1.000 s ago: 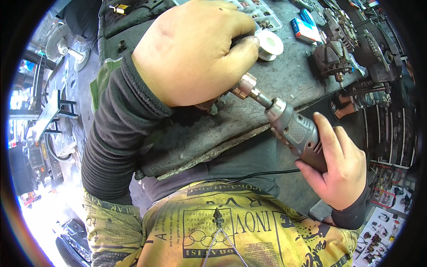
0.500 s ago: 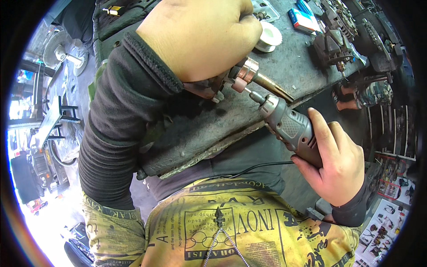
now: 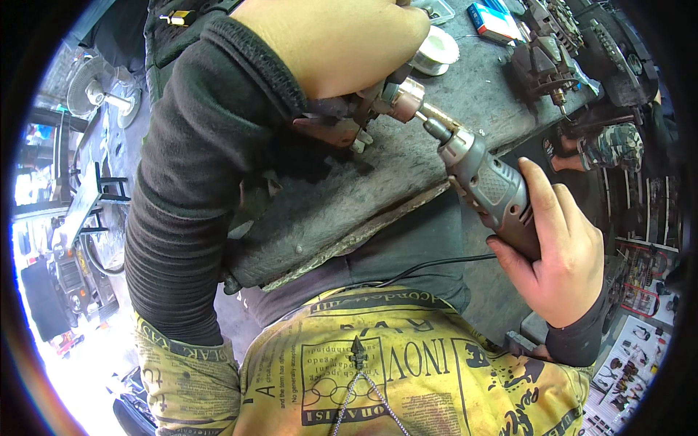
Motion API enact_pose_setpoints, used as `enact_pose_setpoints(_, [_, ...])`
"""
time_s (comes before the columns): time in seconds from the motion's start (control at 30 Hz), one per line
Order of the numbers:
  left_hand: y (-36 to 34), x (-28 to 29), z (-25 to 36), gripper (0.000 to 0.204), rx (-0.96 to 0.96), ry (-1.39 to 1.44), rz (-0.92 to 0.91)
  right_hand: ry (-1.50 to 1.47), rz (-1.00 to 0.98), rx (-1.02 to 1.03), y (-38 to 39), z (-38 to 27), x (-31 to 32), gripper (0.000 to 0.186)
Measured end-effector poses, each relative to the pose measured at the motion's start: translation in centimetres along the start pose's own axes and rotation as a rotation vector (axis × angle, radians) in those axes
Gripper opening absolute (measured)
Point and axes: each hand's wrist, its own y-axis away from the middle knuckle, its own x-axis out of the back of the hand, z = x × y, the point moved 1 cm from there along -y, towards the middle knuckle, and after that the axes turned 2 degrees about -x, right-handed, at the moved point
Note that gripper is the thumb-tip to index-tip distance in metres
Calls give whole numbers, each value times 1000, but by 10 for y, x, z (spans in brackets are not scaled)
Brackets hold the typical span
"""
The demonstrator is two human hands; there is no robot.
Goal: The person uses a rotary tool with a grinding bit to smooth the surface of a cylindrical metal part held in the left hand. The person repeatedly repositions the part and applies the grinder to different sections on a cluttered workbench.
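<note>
A grey rotary tool (image 3: 494,185) lies in my right hand (image 3: 558,251), its body between my thumb and fingers. The nose of the tool points up and left, its tip close against the copper-coloured collar (image 3: 408,99) of a metal rotor. Part of the rotor's shaft (image 3: 438,116) shows behind the tool's nose. My left hand (image 3: 342,43) is closed over the rotor at the bench edge, back of the hand facing up. Most of its fingers are hidden or out of the picture. Beneath the wrist is a reddish-brown metal piece (image 3: 329,133).
On the dark workbench (image 3: 465,94) stand a white wire spool (image 3: 436,51), a blue-and-white box (image 3: 494,23) and a greasy machine assembly (image 3: 542,69). A black cord (image 3: 429,263) runs from the tool across my lap. Another person's legs (image 3: 614,149) show at right.
My right hand and the rotary tool have shifted slightly right and up, with the tip now tighter against the collar. My left hand and the rotor have moved slightly up.
</note>
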Motion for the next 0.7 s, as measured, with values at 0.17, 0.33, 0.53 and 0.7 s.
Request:
enact_pose_setpoints(0.17, [-2,1,0,17,-55,-1,40,-6,-50,22,2,0,-1,85])
enact_pose_setpoints(0.33, [-1,4,3,17,26,32,-6,-24,20,5,0,2,-3,84])
enact_pose_setpoints(0.53, [-3,6,6,18,52,60,6,-21,-25,11,2,0,-5,85])
enact_pose_setpoints(0.7, [-3,7,6,20,219,252,-16,-12,0,5,2,2,-6,85])
